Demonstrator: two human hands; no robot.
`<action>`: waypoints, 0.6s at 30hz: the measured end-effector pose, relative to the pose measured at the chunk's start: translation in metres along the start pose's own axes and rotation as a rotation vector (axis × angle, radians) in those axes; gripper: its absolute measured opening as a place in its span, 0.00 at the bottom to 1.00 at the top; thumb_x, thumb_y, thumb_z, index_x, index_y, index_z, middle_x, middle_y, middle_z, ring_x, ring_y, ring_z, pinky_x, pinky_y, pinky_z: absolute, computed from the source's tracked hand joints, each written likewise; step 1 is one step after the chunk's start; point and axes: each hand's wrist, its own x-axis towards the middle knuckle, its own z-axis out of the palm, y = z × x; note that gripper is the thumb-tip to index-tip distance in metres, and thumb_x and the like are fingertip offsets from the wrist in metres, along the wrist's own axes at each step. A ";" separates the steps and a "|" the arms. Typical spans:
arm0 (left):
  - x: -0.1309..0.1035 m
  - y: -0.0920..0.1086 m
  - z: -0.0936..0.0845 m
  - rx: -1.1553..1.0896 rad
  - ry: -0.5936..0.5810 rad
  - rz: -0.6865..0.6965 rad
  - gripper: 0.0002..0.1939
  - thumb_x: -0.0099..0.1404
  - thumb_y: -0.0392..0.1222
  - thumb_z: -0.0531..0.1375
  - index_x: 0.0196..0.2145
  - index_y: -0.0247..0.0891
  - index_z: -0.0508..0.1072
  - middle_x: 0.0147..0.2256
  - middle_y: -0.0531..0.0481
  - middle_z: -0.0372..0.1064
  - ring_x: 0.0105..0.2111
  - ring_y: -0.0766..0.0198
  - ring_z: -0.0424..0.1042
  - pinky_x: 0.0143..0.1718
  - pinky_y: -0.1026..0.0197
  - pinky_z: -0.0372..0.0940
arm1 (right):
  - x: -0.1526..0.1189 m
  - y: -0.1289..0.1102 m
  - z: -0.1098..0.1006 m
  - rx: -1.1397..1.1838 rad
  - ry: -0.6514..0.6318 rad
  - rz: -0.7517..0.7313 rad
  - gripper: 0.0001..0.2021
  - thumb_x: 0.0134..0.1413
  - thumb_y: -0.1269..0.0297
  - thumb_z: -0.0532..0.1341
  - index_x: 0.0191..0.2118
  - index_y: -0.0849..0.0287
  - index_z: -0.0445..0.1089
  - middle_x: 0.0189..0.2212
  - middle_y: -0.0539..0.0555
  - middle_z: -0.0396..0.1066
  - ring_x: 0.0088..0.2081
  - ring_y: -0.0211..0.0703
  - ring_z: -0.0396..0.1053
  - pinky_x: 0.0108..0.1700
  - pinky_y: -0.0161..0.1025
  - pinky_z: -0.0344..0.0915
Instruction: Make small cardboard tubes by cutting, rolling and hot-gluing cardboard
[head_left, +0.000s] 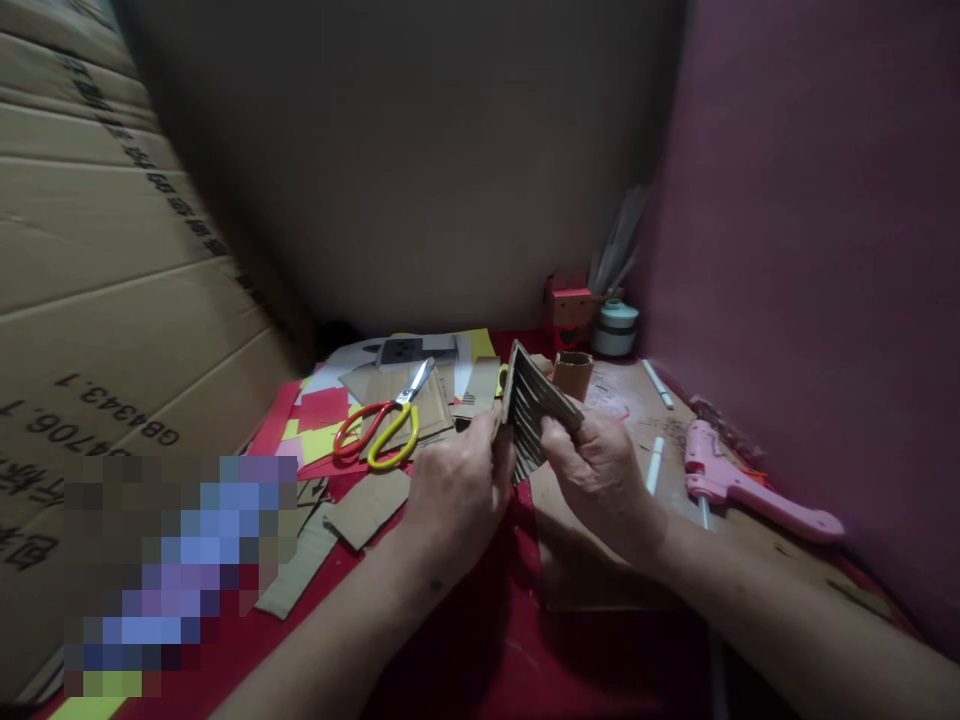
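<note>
Between my two hands is a folded piece of corrugated cardboard (531,418), bent into a V with its ridged inner side showing. My left hand (461,475) is closed round its left edge. On the right edge, my right hand (600,475) pinches with the thumb on the ridged face. The piece is held up above a flat cardboard sheet (592,575) and the red table cover (487,640). Left of my left hand lie scissors (394,420) with one red and one yellow handle, their blades partly apart. The fingertips of my left hand are partly hidden.
A pink glue gun (750,485) lies at the right, near white glue sticks (655,462). Cardboard scraps (367,508) and coloured paper (324,408) cover the left side. Behind stand a small cardboard tube (573,375) and a pale blue pot (616,328). A large cardboard panel (112,250) rises at left.
</note>
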 end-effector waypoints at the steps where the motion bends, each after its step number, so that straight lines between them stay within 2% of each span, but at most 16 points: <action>1: -0.001 0.000 0.001 0.015 0.014 0.019 0.13 0.67 0.38 0.47 0.37 0.31 0.69 0.19 0.50 0.67 0.17 0.65 0.65 0.19 0.63 0.58 | 0.000 -0.002 0.001 0.003 0.005 0.013 0.06 0.55 0.69 0.51 0.29 0.59 0.62 0.25 0.49 0.61 0.25 0.35 0.58 0.27 0.33 0.58; 3: -0.004 -0.001 0.004 0.052 0.068 0.071 0.13 0.67 0.35 0.46 0.38 0.29 0.68 0.20 0.48 0.68 0.18 0.64 0.67 0.20 0.63 0.61 | 0.001 -0.006 0.003 0.005 -0.005 0.053 0.02 0.52 0.68 0.55 0.34 0.60 0.63 0.27 0.50 0.64 0.26 0.36 0.60 0.29 0.34 0.60; 5: -0.007 -0.002 0.007 0.103 0.107 0.133 0.12 0.66 0.33 0.47 0.42 0.26 0.67 0.24 0.44 0.71 0.21 0.63 0.69 0.22 0.63 0.63 | 0.002 -0.008 0.004 0.030 -0.057 0.078 0.05 0.49 0.69 0.57 0.35 0.60 0.62 0.28 0.51 0.65 0.28 0.37 0.61 0.31 0.35 0.61; 7: -0.009 -0.002 0.010 0.159 0.139 0.202 0.14 0.64 0.31 0.50 0.46 0.22 0.65 0.28 0.39 0.73 0.24 0.61 0.71 0.23 0.62 0.65 | 0.002 -0.006 0.004 0.094 -0.139 0.070 0.02 0.49 0.71 0.55 0.31 0.60 0.62 0.26 0.51 0.65 0.28 0.38 0.62 0.32 0.36 0.62; 10: -0.011 -0.004 0.012 0.219 0.151 0.278 0.19 0.61 0.28 0.52 0.50 0.18 0.62 0.31 0.35 0.73 0.26 0.58 0.72 0.24 0.60 0.66 | 0.002 -0.001 0.005 0.179 -0.166 0.038 0.07 0.52 0.71 0.51 0.26 0.59 0.62 0.22 0.49 0.62 0.27 0.38 0.61 0.33 0.37 0.63; 14: -0.008 -0.007 0.012 0.196 0.147 0.245 0.17 0.61 0.28 0.51 0.48 0.20 0.64 0.27 0.39 0.73 0.24 0.58 0.71 0.22 0.60 0.65 | 0.001 0.005 0.006 0.200 -0.122 0.077 0.08 0.53 0.69 0.51 0.25 0.59 0.62 0.22 0.49 0.62 0.25 0.37 0.58 0.29 0.36 0.61; 18: -0.004 -0.009 0.008 0.037 0.160 0.167 0.16 0.65 0.33 0.48 0.49 0.28 0.65 0.32 0.41 0.74 0.25 0.62 0.72 0.26 0.62 0.66 | 0.003 0.006 0.004 0.218 -0.138 0.122 0.09 0.54 0.68 0.51 0.25 0.60 0.63 0.22 0.50 0.62 0.27 0.38 0.58 0.30 0.36 0.61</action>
